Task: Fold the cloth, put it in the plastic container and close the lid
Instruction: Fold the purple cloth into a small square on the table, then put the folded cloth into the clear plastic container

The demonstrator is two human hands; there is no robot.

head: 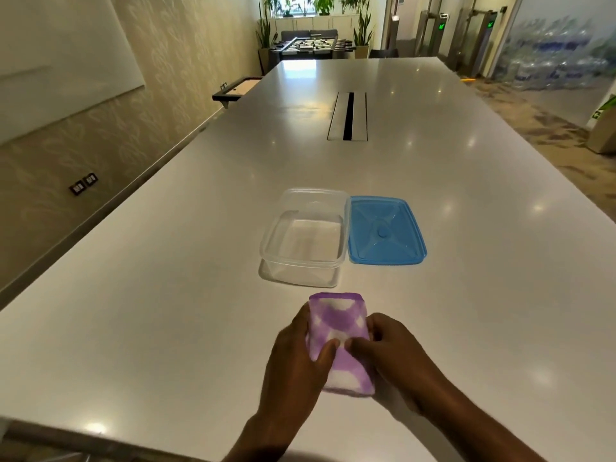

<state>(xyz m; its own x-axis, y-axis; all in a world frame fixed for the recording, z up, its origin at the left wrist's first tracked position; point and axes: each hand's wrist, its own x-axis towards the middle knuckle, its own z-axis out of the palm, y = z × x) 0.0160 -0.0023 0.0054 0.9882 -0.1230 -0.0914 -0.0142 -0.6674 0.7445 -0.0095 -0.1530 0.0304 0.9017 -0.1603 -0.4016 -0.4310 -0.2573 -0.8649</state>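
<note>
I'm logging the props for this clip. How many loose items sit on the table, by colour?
Purple and white: 1, the folded cloth, held by both hands
Clear: 1, the open plastic container
Blue: 1, the lid, lying right of the container
Total: 3

Long white table (glossy), foosball table beyond.

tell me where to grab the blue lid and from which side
Probably the lid's right long edge, coming from the right with the right hand. It lies flat on the table with its left edge close against the empty container, so that side is blocked; the thin raised rim gives fingers something to pinch.
</note>
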